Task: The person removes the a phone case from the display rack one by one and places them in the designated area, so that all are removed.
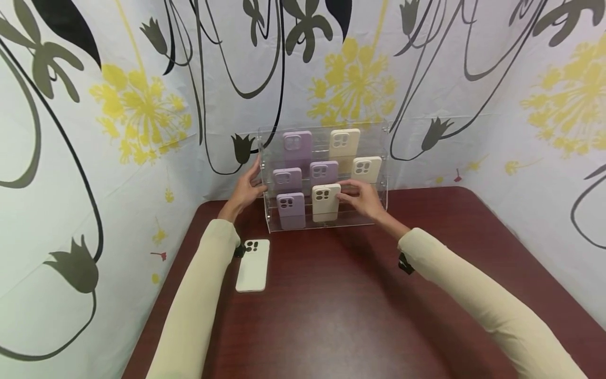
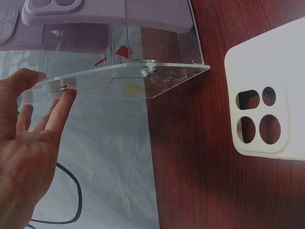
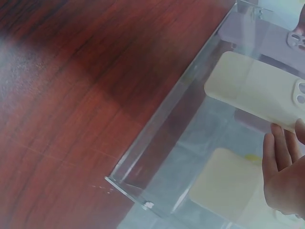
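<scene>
A clear acrylic display stand (image 1: 350,215) holds purple and cream phone cases on its tiers. At its left side, my left hand (image 1: 248,188) grips the upright side panel (image 2: 167,78), thumb and fingertips at the panel's edge. My right hand (image 1: 363,199) pinches the right edge of a cream phone case (image 1: 325,202), which stands in the front tier beside a purple case (image 1: 291,210). In the right wrist view the thumb lies at that cream case (image 3: 255,88) near its camera cutouts, and the fingers reach below its edge.
A white phone case (image 1: 253,268) lies flat on the dark red wooden table (image 1: 331,316), close to my left forearm. Behind the stand hangs a patterned cloth (image 1: 426,79). Another cream case (image 1: 366,169) stands in the middle tier, just above my right hand.
</scene>
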{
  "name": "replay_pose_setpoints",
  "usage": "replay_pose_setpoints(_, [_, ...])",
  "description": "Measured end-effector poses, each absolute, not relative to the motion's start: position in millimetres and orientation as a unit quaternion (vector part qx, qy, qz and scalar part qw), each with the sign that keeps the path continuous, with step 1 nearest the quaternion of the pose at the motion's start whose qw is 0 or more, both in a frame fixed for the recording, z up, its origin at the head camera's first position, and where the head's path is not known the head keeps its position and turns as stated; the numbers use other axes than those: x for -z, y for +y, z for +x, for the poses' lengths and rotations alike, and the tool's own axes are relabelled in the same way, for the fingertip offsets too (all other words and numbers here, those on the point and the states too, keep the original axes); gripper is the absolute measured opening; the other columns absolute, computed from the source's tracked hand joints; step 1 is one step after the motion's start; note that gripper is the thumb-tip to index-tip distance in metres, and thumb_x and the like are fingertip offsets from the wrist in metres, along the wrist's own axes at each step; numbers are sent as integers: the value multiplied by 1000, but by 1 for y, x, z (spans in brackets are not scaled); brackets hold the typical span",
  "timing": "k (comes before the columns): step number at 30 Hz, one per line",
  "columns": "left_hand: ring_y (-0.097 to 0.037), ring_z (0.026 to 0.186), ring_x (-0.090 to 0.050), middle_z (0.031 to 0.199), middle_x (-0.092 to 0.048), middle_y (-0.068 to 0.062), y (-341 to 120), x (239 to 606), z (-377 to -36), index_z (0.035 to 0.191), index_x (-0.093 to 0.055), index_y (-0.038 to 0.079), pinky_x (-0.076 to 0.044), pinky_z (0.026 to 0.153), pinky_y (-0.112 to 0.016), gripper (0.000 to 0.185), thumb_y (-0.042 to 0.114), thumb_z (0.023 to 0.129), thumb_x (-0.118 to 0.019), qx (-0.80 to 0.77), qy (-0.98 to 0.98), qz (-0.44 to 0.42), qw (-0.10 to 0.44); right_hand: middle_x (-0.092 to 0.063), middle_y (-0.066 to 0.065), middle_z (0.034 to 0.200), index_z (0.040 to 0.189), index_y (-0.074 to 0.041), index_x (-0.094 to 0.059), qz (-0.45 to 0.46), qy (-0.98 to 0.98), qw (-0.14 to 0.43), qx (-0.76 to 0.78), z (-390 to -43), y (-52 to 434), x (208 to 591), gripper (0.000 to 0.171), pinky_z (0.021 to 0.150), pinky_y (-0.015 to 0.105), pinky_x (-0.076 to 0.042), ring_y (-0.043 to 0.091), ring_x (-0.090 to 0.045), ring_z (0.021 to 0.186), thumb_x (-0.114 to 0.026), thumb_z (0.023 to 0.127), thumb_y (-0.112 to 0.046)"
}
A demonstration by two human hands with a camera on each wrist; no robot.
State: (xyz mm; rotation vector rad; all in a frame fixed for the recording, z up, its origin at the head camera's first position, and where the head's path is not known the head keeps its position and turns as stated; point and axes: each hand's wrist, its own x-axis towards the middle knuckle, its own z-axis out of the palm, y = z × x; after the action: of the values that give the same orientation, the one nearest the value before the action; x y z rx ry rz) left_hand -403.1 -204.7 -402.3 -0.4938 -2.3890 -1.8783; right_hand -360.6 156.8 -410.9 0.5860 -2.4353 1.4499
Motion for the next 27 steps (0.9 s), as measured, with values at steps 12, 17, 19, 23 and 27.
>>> replay_pose_setpoints(12, [-44, 146, -41, 171, -22, -13, -204, 402, -402, 167, -17, 33, -59, 84, -38, 98, -19, 93, -56, 610, -775, -163, 30, -75, 21, 115, 123, -1, -74, 203, -847, 134, -472, -354, 160, 391, 33, 73, 32, -65, 35, -75, 104, -80, 91, -7])
replay_pose_setpoints(17, [-43, 146, -41, 171, -22, -10, -205, 404, -404, 167, -17, 34, -58, 81, -28, 99, -20, 93, -55, 613, -773, -162, 27, -75, 20, 116, 124, -4, -74, 201, -851, 129, -467, -349, 160, 385, 33, 75, 38, -65, 33, -75, 104, -80, 92, -11])
replay_pose_setpoints(19, [-43, 146, -41, 171, -23, -9, -205, 404, -404, 167, -18, 35, -57, 80, -26, 99, -20, 93, -55, 612, -774, -160, 27, -76, 20, 115, 125, -4, -74, 203, -850, 128, -469, -349, 160, 383, 34, 74, 36, -65, 33, -75, 103, -79, 92, -11])
replay_pose_setpoints(23, [-44, 145, -41, 171, -23, -9, -205, 403, -404, 166, -19, 37, -58, 80, -26, 100, -19, 92, -56, 613, -774, -159, 27, -75, 23, 112, 125, 0, -72, 215, -840, 129, -481, -348, 160, 380, 34, 68, 22, -62, 36, -75, 101, -79, 92, -8])
replay_pose_setpoints(27, [-43, 145, -41, 171, -22, -9, -205, 403, -404, 166, -18, 36, -60, 85, -32, 100, -19, 93, -56, 616, -771, -160, 25, -74, 26, 112, 126, 3, -71, 222, -833, 127, -491, -347, 159, 377, 35, 66, 15, -59, 39, -75, 99, -78, 93, -5])
